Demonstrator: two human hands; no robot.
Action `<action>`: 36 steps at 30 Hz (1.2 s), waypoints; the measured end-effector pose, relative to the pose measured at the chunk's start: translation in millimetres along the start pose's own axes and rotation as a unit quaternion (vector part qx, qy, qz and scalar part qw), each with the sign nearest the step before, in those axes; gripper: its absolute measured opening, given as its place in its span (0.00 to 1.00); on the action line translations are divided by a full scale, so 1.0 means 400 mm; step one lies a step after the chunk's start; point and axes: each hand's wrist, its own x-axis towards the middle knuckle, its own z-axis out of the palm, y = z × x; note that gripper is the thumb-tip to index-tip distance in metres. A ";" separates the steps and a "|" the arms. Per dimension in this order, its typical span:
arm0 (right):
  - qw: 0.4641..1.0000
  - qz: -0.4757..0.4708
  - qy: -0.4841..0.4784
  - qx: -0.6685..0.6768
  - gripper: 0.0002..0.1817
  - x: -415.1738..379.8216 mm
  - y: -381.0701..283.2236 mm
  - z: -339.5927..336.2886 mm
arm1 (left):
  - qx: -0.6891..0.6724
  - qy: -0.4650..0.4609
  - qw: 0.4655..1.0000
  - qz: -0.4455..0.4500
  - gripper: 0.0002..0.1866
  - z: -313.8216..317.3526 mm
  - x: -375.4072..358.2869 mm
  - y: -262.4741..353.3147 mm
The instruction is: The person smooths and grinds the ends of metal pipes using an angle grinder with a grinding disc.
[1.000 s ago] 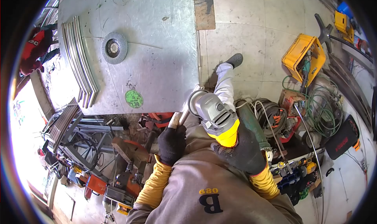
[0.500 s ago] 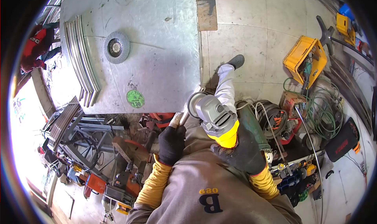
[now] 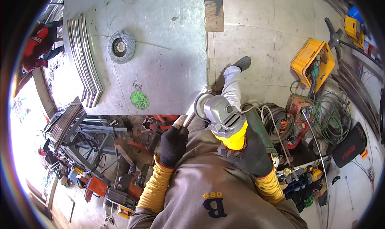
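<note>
My right hand (image 3: pixel 250 154), in a black glove, is closed around the yellow body of a grey-headed angle grinder (image 3: pixel 226 117). The grinder's round disc (image 3: pixel 203 105) lies against or very near a thin metal tube (image 3: pixel 191 116) at the table's near right corner; exact contact is hard to see. My left hand (image 3: pixel 173 146), also black-gloved, is wrapped around the near end of that tube. Its far end rests by the edge of the metal-topped table (image 3: pixel 168 80). On the tabletop lie a grey flap wheel (image 3: pixel 121 47) and several bent metal tubes (image 3: pixel 85 60).
Metal stands and tools crowd the floor at left, with an orange machine (image 3: pixel 97 187) among them. To the right are a yellow crate (image 3: pixel 313 64), a green gas cylinder (image 3: pixel 256 128), coiled hoses (image 3: pixel 331 120) and a black case (image 3: pixel 349 144). Another person (image 3: pixel 38 46) in red is at far left.
The view has shifted slightly, moving the table a little to the right. The grinder has moved slightly right in view, and my left hand slightly left. Both hands keep their grip.
</note>
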 end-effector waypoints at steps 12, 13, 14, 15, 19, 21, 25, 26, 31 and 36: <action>0.999 -0.026 0.013 0.014 0.48 -0.003 0.011 0.012 | -0.038 -0.032 0.999 -0.021 0.23 -0.023 0.001 -0.005; 0.999 -0.020 0.012 0.041 0.48 0.005 0.007 0.009 | -0.033 -0.033 0.999 -0.014 0.23 -0.024 0.001 -0.008; 0.998 -0.016 0.012 0.068 0.48 0.011 0.005 0.007 | -0.033 -0.033 0.999 -0.013 0.23 -0.022 0.002 -0.012; 0.998 -0.016 0.013 0.067 0.48 0.013 0.006 0.009 | -0.026 -0.028 0.999 -0.012 0.23 -0.019 0.005 -0.018; 0.998 -0.056 0.027 0.010 0.48 -0.003 0.014 0.013 | 0.045 0.015 0.999 0.021 0.23 -0.012 0.005 -0.001; 0.999 -0.041 0.030 0.005 0.48 -0.006 0.012 0.013 | 0.056 0.030 0.997 0.031 0.23 -0.009 -0.001 0.001; 0.998 -0.058 0.031 -0.017 0.47 -0.001 -0.010 -0.002 | 0.121 0.067 0.987 0.082 0.23 0.000 -0.009 0.008; 0.997 -0.067 0.026 -0.036 0.47 0.000 -0.014 -0.004 | 0.120 0.068 0.987 0.081 0.23 0.003 -0.012 0.011; 1.000 0.000 0.011 -0.004 0.44 -0.039 0.002 -0.018 | 0.018 0.019 1.000 0.015 0.22 -0.016 -0.007 0.041; 0.993 0.054 0.015 0.101 0.35 -0.053 -0.029 -0.061 | -0.051 -0.092 0.994 0.018 0.13 -0.074 0.020 0.024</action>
